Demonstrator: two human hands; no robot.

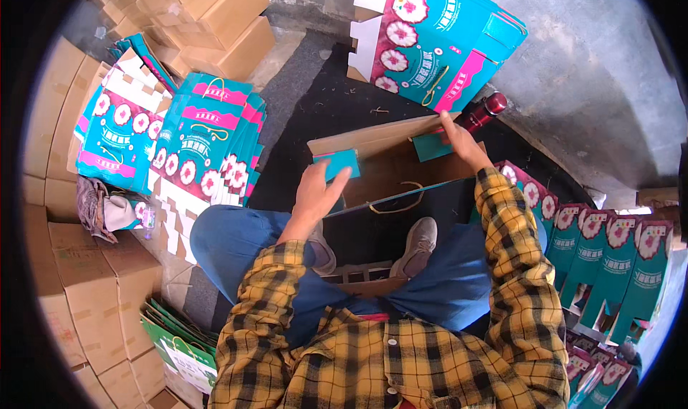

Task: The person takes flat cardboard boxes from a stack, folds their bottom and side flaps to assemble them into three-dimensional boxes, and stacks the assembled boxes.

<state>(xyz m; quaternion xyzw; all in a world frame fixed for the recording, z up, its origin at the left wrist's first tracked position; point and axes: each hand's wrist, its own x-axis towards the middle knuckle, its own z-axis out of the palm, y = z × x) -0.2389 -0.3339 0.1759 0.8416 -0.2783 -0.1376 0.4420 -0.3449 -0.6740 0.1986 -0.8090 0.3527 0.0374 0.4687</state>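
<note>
An open-topped cardboard carry box [373, 133] with brown inner walls stands in front of me, above my shoes. A twisted cord handle [396, 199] hangs on its near side. Small teal end flaps show at both short sides. My left hand [315, 198] is at the left end, its thumb over the left flap [342, 164] and its fingers at the outer side. My right hand [464, 142] grips the far wall near the right corner, beside the right flap [432, 146]. The lower fingers of both hands are partly hidden.
Flat teal and pink printed cartons [193, 137] lie stacked at left; another carton pile [437, 44] leans at the far wall. A red flask [487, 109] stands behind the box. Brown boxes [93, 287] rise at left. Folded teal cartons [609, 251] stand at right; green bags [183, 344] lie lower left.
</note>
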